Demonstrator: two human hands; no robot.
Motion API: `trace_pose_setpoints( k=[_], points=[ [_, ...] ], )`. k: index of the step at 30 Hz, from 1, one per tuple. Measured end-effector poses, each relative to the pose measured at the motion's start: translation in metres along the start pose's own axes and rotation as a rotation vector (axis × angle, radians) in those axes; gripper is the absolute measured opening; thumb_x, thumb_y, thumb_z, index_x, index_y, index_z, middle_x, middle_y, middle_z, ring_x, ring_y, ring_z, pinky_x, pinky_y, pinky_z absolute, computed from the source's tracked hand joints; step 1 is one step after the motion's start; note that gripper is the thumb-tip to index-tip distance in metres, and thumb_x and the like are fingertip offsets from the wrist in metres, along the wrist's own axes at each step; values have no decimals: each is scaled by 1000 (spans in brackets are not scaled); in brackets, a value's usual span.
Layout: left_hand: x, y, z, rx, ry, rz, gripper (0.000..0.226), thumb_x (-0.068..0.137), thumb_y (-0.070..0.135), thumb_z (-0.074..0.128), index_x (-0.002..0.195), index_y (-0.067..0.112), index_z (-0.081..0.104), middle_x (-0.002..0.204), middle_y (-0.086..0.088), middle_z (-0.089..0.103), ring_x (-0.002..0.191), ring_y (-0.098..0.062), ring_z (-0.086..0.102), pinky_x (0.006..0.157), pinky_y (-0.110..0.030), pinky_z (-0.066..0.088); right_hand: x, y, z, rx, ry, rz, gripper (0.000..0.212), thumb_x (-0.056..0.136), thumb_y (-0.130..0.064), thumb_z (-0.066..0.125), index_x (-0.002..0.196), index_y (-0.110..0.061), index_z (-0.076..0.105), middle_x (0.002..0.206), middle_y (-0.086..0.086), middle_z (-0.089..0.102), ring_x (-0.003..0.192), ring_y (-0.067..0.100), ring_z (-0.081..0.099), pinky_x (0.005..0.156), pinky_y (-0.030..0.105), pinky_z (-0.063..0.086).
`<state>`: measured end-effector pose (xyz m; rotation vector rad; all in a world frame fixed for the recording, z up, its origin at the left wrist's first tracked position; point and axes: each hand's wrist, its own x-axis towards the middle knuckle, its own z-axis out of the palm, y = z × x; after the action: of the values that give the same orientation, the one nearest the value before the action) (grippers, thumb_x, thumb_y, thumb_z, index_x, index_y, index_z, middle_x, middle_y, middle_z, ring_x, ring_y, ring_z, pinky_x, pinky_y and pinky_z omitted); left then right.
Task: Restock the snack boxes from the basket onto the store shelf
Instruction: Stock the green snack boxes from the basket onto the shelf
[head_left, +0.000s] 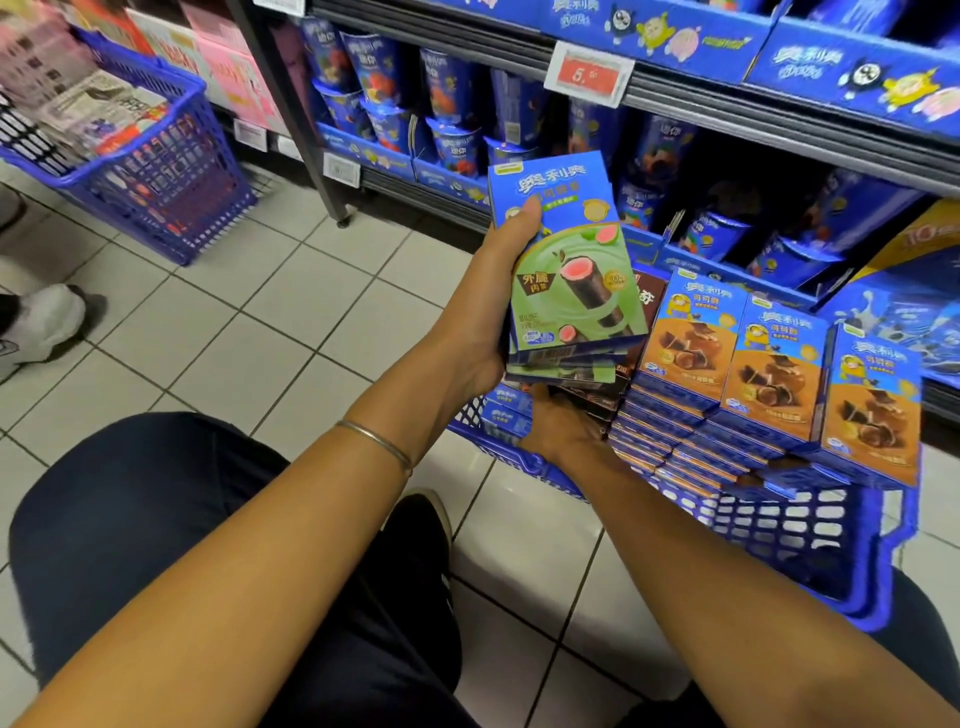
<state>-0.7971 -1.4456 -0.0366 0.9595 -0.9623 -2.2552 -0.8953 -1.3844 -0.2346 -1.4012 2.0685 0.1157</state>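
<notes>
Several green snack boxes (571, 270) gripped by left hand (493, 312), right hand (561, 431) beneath with grip hidden, over near blue basket (805, 535); far shelf (727, 111) placement likely next.

Both forearms bare. 1 thin silver-coloured bangle (374, 446) on the wrist of the left hand (483, 317). Dark navy trousers (130, 530) below the bangle, over both knees. 1 black shoe (415, 525), pale sole edge, just below-right of the bangle.
</notes>
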Motion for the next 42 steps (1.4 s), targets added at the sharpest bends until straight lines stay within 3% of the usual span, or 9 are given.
trace_pose_setpoints(
  k=[7,11,15,21,25,30,34,39,42],
  points=[
    [0,-3,1,-5,19,-23,58,105,53,49,139,10,64,124,-16,74,104,-33,74,91,-47,61,-2,2,-1,53,20,1,77,87,-32,76,149,-18,32,143,17,50,129,37,54,99,47,49],
    [3,-2,-2,-11,11,5,58,105,51,50,141,8,62,126,-17,73,105,-34,74,92,-48,61,-18,14,-7,356,119,2,56,78,-37,80,126,-24,57,122,2,65,109,29,64,85,35,53],
    [6,5,-4,-38,15,36,51,105,51,50,128,11,70,124,-18,74,107,-36,73,97,-53,58,-41,27,-27,716,223,-87,60,70,-22,86,117,-37,51,106,-15,63,93,6,66,80,30,56],
    [3,30,-2,124,146,178,51,107,43,51,146,11,55,128,-13,73,112,-33,73,82,-40,65,-75,38,-55,1311,388,-91,50,80,-12,85,116,-24,52,109,-6,75,101,8,72,76,21,57],
    [4,40,-6,128,197,238,51,107,39,52,149,9,51,129,-13,73,115,-34,72,84,-41,65,-93,35,-88,1499,528,-43,66,71,-36,82,115,2,51,105,27,66,95,26,67,80,43,54],
    [14,30,-14,191,223,321,45,108,33,51,147,10,51,131,-14,72,116,-36,71,90,-48,63,-118,36,-133,1827,591,41,66,78,-49,74,126,-4,64,126,22,69,110,40,69,97,64,52],
    [26,6,-16,276,243,370,40,106,29,57,144,18,50,126,-8,74,109,-32,74,91,-50,62,-132,40,-164,1871,474,-121,35,95,-50,61,91,-22,83,94,6,79,77,23,76,67,38,61],
    [26,-26,-3,389,156,297,53,93,47,65,143,33,53,123,3,76,109,-23,75,90,-44,60,-133,24,-197,1610,414,36,69,75,-77,66,123,-29,72,132,6,67,122,31,63,108,54,46],
    [26,-35,5,384,90,219,52,91,58,64,139,40,56,130,5,73,122,-27,69,107,-59,50,-130,17,-204,1646,349,27,72,82,-73,64,129,-19,69,129,12,70,119,35,66,105,56,49]
  ],
)
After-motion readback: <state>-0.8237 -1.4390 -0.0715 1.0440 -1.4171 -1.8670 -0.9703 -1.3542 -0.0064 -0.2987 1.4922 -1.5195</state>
